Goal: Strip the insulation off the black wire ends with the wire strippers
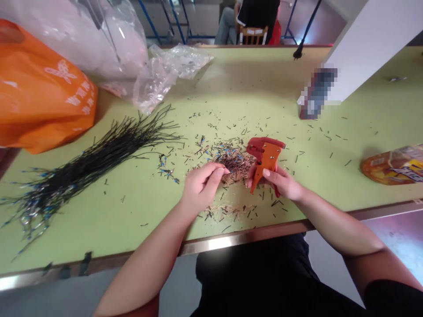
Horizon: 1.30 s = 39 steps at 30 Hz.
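My right hand is wrapped round the handles of an orange and red wire stripper, whose head points up and away from me. My left hand is closed in a pinch, thumb against forefinger, left of the tool; whatever lies between the fingertips is too small to name. Just beyond both hands spreads a heap of wire scraps, black and copper coloured, with some blue bits. To the left lies a long bundle of black wires, several with blue and silvery ends.
An orange bag and clear plastic bags stand at the left rear. A bottle lies at the right. A pixelated object leans on a white panel. A black plug hangs near the far edge; a person sits beyond.
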Available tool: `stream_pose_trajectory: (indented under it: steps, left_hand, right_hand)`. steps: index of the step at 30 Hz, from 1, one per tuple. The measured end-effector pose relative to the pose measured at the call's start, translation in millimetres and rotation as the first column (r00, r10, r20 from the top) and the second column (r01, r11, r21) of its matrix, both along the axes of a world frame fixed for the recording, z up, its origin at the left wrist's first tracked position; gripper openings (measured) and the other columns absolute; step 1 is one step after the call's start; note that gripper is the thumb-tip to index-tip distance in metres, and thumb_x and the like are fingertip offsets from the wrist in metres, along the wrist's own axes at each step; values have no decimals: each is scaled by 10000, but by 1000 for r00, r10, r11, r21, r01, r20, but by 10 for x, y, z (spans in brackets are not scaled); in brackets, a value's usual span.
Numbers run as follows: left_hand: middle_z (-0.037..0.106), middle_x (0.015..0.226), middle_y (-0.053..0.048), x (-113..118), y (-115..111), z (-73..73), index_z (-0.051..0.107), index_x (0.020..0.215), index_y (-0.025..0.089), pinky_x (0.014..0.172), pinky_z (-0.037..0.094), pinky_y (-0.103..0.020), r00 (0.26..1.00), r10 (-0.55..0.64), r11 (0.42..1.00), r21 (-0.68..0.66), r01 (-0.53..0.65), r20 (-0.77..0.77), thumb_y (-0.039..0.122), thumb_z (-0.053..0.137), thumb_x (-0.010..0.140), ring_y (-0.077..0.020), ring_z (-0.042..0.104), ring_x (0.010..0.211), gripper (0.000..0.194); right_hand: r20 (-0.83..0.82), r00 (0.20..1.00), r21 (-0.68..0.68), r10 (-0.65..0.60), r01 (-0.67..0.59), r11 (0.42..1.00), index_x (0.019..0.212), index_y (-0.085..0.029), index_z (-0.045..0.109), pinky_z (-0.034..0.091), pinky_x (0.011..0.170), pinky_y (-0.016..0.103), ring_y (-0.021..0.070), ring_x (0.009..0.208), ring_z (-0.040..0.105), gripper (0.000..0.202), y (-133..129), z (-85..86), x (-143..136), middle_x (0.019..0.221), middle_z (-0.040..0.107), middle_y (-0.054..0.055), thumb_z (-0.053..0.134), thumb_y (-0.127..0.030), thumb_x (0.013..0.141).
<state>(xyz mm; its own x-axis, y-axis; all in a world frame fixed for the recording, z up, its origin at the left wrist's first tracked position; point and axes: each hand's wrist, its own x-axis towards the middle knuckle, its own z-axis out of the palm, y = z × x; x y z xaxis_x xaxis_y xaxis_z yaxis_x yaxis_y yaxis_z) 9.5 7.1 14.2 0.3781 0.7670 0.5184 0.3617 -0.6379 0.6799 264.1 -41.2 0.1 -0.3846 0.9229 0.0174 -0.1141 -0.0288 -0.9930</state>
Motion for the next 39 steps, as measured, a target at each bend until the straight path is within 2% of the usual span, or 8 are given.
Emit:
stream_pose_trajectory:
  steps: [3, 6, 10, 14, 23, 26, 30, 39]
  left_hand:
    - [792, 771, -15, -2, 28, -37, 757, 904, 179, 566, 525, -217, 1000, 3, 1000, -28, -3, -4, 328, 520, 1072, -120, 680, 594, 327]
    - [782, 744, -8, 4, 52, -79, 760, 898, 181, 549, 504, -213, 999, 0, 1000, -13, -1, -34, 323, 520, 1066, -117, 657, 563, 326]
    - [805, 784, -12, 29, 65, -118, 770, 890, 197, 616, 537, -225, 998, -11, 1000, -22, 10, -61, 341, 528, 1040, -141, 717, 646, 319]
    - [815, 827, -13, 48, 70, -147, 785, 896, 221, 692, 559, -255, 991, 2, 987, -156, -23, -130, 423, 490, 1020, -167, 743, 713, 378]
    - [793, 777, -21, 35, 100, -151, 792, 925, 222, 668, 543, -282, 990, 9, 974, -223, -40, -139, 486, 465, 1013, -181, 719, 671, 430]
    - [795, 781, -20, 33, 88, -132, 791, 914, 215, 690, 557, -271, 995, 7, 984, -178, -25, -102, 427, 494, 1012, -171, 723, 681, 378]
    - [806, 839, -39, 4, 67, -140, 780, 896, 202, 722, 580, -271, 1000, 20, 990, -140, -19, 8, 393, 535, 1016, -176, 741, 742, 334]
    - [781, 812, -51, -43, 60, -160, 756, 869, 199, 659, 550, -282, 988, -46, 982, -173, 72, 150, 563, 512, 1058, -154, 667, 654, 477]
  right_hand:
    - [385, 839, 336, -384, 260, 905, 1077, -218, 671, 609, 903, 492, 287, 988, 712, 210, 195, 46, 220, 1055, 734, 120, 612, -412, 1023]
    - [641, 358, 631, -678, 257, 732, 1181, -153, 666, 444, 1173, 644, 420, 1428, 529, 261, 546, 111, 570, 1496, 594, 244, 620, -209, 931]
    - [796, -43, 588, -604, 296, 753, 1296, -33, 637, 173, 1290, 729, 518, 1646, 136, 415, 1021, 148, 1075, 1745, 260, 315, 566, -112, 894]
    - [833, -129, 539, -538, 408, 737, 1414, -2, 581, 130, 1300, 713, 535, 1650, 88, 526, 1281, 102, 1417, 1765, 206, 316, 562, -125, 903]
    - [766, 72, 530, -639, 493, 690, 1337, -52, 635, 185, 1303, 668, 467, 1642, 197, 442, 1201, 134, 1300, 1731, 318, 287, 579, -108, 902]
    - [706, 322, 405, -631, 548, 732, 1197, -164, 669, 512, 1111, 563, 357, 1295, 654, 253, 923, 154, 933, 1345, 708, 216, 591, -290, 992]
    - [90, 956, -54, -280, 286, 957, 963, -197, 638, 623, 893, 454, 261, 951, 756, 423, 459, 89, 356, 1053, 775, 137, 670, -619, 952]
    - [-471, 846, -363, 251, -445, 819, 916, -159, 658, 637, 698, 345, 236, 809, 794, 527, 72, -160, -104, 916, 814, 111, 662, -684, 961]
